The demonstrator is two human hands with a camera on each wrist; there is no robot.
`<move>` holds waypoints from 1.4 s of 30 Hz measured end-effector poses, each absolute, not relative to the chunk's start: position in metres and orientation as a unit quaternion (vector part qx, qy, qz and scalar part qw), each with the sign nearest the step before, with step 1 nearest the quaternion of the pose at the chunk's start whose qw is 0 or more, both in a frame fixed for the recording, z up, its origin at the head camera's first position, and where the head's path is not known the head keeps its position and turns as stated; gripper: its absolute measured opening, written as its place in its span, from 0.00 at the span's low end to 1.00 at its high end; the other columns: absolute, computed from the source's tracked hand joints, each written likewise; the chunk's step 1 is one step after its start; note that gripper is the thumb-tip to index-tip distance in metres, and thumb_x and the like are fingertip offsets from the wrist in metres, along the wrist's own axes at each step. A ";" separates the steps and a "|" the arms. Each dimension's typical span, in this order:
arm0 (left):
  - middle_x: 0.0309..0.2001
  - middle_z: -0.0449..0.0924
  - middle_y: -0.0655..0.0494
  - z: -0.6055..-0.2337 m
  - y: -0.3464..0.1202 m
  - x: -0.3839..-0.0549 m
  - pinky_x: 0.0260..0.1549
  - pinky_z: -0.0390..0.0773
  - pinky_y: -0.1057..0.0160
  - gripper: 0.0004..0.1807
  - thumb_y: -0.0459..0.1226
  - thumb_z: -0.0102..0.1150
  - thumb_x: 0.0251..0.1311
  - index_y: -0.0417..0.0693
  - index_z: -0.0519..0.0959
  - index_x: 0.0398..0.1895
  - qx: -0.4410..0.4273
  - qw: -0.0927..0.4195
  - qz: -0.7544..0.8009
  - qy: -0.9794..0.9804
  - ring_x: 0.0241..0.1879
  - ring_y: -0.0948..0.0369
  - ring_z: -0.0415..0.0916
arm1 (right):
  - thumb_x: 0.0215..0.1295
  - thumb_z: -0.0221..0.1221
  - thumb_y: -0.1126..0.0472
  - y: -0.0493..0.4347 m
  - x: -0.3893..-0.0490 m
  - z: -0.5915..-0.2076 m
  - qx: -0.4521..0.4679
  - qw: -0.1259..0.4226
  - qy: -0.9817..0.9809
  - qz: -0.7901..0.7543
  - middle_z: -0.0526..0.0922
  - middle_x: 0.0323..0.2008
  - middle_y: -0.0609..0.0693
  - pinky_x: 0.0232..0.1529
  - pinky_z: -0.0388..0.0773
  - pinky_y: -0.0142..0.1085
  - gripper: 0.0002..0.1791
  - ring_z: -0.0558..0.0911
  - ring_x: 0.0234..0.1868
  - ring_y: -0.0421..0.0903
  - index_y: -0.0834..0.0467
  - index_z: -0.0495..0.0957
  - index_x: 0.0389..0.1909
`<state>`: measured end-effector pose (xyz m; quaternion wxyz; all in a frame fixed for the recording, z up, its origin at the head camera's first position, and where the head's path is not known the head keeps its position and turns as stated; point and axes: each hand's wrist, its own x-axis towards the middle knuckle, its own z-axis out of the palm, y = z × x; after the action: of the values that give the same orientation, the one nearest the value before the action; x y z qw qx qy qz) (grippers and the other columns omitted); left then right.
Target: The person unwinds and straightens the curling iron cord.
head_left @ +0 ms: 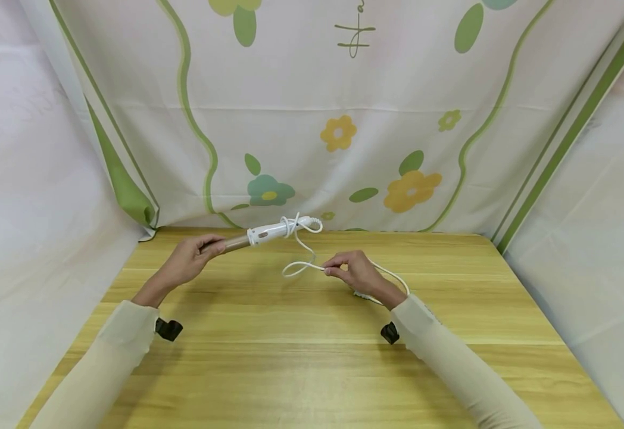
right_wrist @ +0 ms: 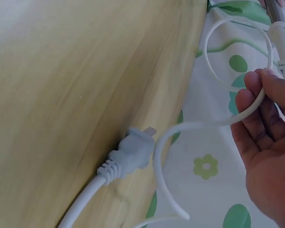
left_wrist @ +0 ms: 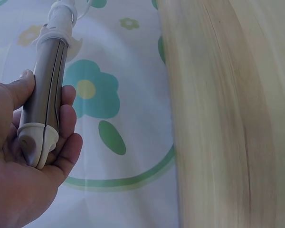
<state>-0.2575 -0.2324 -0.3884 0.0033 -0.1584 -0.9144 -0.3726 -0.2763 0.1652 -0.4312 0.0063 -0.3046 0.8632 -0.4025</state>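
Floral fabric backdrop [head_left: 269,125] behind a wood-grain tabletop [head_left: 290,369]
Between 2 wavy green lines [head_left: 184,59], the white backdrop bears 2 orange flowers [head_left: 411,192], 1 teal flower [head_left: 270,190] with a yellow centre, 1 smaller green flower [head_left: 449,120], leaves [head_left: 411,162] and, near the top, green lettering [head_left: 355,37]; green bands [head_left: 577,131] edge both sides, and pale side drapes [head_left: 49,196] flank the tabletop. The left band bunches beside the tabletop's back corner.

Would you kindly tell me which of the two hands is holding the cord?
The right hand: its fingers pinch the white cord, whereas the left hand grips the styling iron by its brown end.
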 end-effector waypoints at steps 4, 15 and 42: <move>0.41 0.82 0.45 -0.388 -0.232 -0.257 0.26 0.68 0.63 0.24 0.49 0.48 0.74 0.41 0.76 0.61 -0.162 0.010 -0.373 -0.913 0.25 0.61 0.65 | 0.66 0.64 0.62 0.163 -0.275 -0.435 -0.301 0.029 0.867 -0.396 0.88 0.34 0.49 0.33 0.75 0.29 0.08 0.79 0.31 0.38 0.60 0.88 0.40; 0.42 0.82 0.45 -0.389 -0.232 -0.256 0.25 0.67 0.63 0.23 0.48 0.48 0.74 0.42 0.76 0.61 -0.167 0.005 -0.377 -0.911 0.25 0.60 0.65 | 0.66 0.64 0.63 0.150 -0.269 -0.450 -0.311 0.091 0.873 -0.365 0.88 0.37 0.52 0.34 0.77 0.28 0.07 0.82 0.34 0.38 0.62 0.88 0.39; 0.45 0.82 0.42 -0.385 -0.231 -0.254 0.28 0.69 0.63 0.22 0.46 0.49 0.74 0.42 0.77 0.61 -0.167 0.006 -0.380 -0.910 0.30 0.59 0.69 | 0.65 0.65 0.59 0.116 -0.254 -0.466 -0.354 0.017 0.916 -0.189 0.81 0.34 0.44 0.39 0.76 0.34 0.06 0.79 0.35 0.40 0.51 0.89 0.39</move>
<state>-0.2542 -0.2308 -0.3855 0.0056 -0.1675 -0.9097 -0.3800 -0.2541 0.1158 -0.4664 0.0168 -0.3535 0.9160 -0.1889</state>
